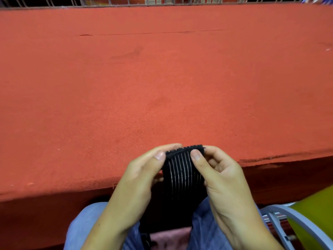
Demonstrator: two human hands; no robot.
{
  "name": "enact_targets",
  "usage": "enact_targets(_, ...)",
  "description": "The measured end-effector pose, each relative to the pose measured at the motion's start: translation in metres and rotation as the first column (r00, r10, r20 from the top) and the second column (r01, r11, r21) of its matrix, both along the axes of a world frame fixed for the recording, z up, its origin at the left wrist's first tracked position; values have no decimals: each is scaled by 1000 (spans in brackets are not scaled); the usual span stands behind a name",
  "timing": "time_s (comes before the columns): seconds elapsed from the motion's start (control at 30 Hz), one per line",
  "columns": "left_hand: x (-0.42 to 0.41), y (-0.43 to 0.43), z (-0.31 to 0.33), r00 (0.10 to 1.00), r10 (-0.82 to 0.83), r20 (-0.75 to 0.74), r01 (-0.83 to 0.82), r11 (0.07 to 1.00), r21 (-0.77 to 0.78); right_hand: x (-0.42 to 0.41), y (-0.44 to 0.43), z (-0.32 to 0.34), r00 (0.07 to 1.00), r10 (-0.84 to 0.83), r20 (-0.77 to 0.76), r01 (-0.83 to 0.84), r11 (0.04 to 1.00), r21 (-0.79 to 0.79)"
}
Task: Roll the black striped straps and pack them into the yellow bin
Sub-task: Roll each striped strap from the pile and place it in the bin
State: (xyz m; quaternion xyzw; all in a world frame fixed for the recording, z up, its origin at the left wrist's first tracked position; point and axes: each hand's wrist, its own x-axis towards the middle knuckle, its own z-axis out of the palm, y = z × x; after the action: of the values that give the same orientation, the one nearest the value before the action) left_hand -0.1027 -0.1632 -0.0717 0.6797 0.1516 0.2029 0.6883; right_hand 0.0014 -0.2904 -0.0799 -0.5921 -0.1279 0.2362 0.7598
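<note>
A black strap with thin pale stripes (182,174) hangs from my two hands down into my lap, just in front of the table's near edge. My left hand (142,177) pinches its top left corner between thumb and fingers. My right hand (216,174) pinches the top right corner, thumb on the front face. The strap's upper edge has a rough fuzzy end. Its lower part runs down between my legs and out of sight. A yellow bin (313,210) shows at the lower right, cut off by the frame.
A wide table covered in red-orange felt (162,78) fills the view. A metal railing (126,1) runs along its far side. A grey chair arm (295,221) curves by my right leg, beside the bin.
</note>
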Motion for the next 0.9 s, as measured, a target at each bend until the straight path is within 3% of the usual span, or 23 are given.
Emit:
enact_targets(0.1, 2, -3, 0, 998, 61, 7, -61, 990, 127, -1, 0, -1, 1000, -8, 7, 8, 1000, 7)
enact_targets(0.37, 5, -3, 1, 988, 150, 28, -153, 973, 174, 1, -6, 3, 987, 77, 141, -71, 997, -43)
enact_targets(0.53, 5, -3, 1, 986, 165, 15, -165, 976, 140, 2, -5, 3, 993, 69, 98, -69, 998, 1)
enact_targets(0.73, 6, -1, -1, 981, 193, 30, -195, 952, 237, 0, -3, 0, 994, 105, 41, -106, 994, 27)
enact_targets(0.9, 5, -2, 0, 981, 193, 39, -196, 953, 230, -1, -5, 6, 991, 123, 58, -127, 989, 76)
